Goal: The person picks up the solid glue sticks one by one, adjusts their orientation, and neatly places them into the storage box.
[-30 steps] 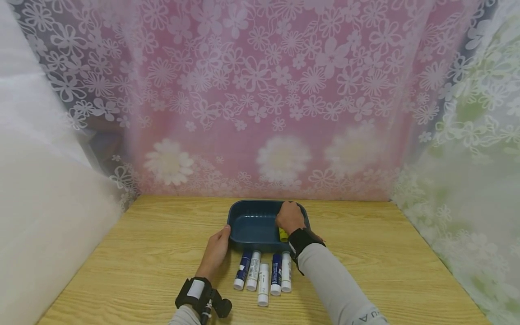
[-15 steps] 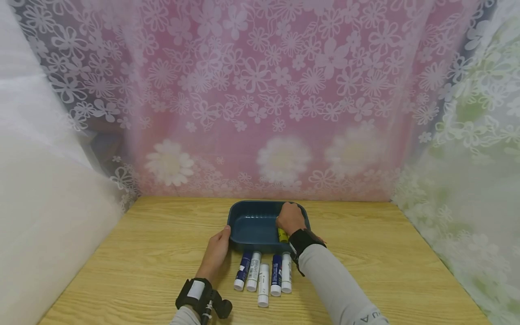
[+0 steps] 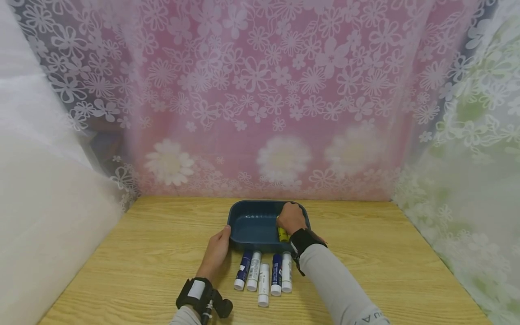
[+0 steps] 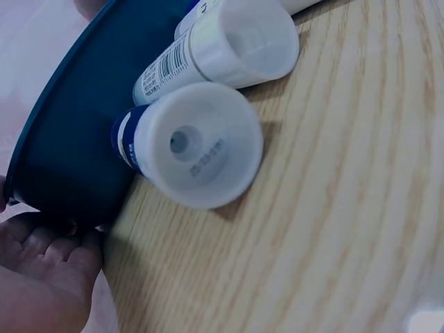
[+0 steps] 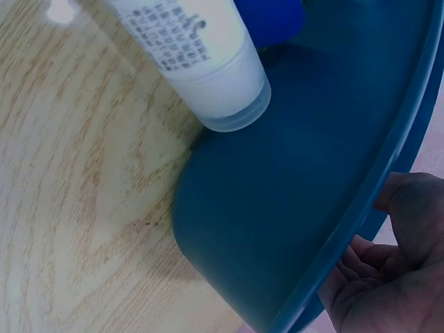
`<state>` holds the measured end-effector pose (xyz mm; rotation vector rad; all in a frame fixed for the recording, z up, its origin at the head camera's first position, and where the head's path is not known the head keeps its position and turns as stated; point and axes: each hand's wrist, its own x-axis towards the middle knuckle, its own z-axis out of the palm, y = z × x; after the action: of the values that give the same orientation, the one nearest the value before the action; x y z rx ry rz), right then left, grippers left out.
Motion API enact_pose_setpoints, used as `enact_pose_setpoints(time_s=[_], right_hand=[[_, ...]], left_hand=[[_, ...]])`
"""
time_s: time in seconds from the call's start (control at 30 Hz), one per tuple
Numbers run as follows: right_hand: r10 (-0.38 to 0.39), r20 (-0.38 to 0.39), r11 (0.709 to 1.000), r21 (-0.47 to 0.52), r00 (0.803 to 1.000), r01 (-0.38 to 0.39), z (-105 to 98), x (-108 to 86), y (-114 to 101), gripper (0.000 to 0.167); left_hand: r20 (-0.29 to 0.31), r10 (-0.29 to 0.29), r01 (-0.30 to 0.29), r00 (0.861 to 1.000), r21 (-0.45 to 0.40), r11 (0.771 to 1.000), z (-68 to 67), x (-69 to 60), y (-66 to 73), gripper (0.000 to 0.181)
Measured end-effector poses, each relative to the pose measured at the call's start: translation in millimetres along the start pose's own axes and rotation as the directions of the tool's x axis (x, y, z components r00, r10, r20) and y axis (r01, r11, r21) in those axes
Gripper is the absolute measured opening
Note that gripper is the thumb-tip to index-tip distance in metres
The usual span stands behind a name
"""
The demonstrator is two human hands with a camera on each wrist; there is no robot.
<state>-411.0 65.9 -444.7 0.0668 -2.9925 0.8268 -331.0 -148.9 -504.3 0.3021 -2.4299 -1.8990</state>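
Note:
A dark teal tray (image 3: pixel 252 247) with rounded corners stands on the wooden table. My left hand (image 3: pixel 216 251) grips its left side, thumb near the rim; in the left wrist view curled fingers (image 4: pixel 59 246) lie against the tray's outside. My right hand (image 3: pixel 291 219) is curled inside the tray at the right and holds a yellow glue stick (image 3: pixel 282 235), whose far end it hides. That stick is not visible in the right wrist view. Before the tray lie several glue sticks: a dark blue one (image 3: pixel 242 271), white ones such as the middle one (image 3: pixel 263 284), and another blue one (image 3: pixel 276 275).
Wooden table (image 3: pixel 162 243) extends to both sides of the tray. A pink floral curtain (image 3: pixel 260 113) hangs behind it, with pale sheets at left and right. Each wrist wears a black camera strap (image 3: pixel 194 293); the glue sticks lie close to the tray's front wall.
Almost nothing differs. My right hand and wrist have shifted very slightly to the right over the tray; the left hand, tray and loose glue sticks stay put.

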Motion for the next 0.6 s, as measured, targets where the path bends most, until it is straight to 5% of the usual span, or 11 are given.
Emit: enact_pose_setpoints(time_s=[0.6], right_hand=[[0.014, 0.039, 0.999, 0.049, 0.999, -0.016, -5.5, -2.6, -0.5, 0.010]], left_hand=[[0.008, -0.005, 0.005, 1.000, -0.020, 1.000, -0.3, -1.0, 0.3, 0.066]])
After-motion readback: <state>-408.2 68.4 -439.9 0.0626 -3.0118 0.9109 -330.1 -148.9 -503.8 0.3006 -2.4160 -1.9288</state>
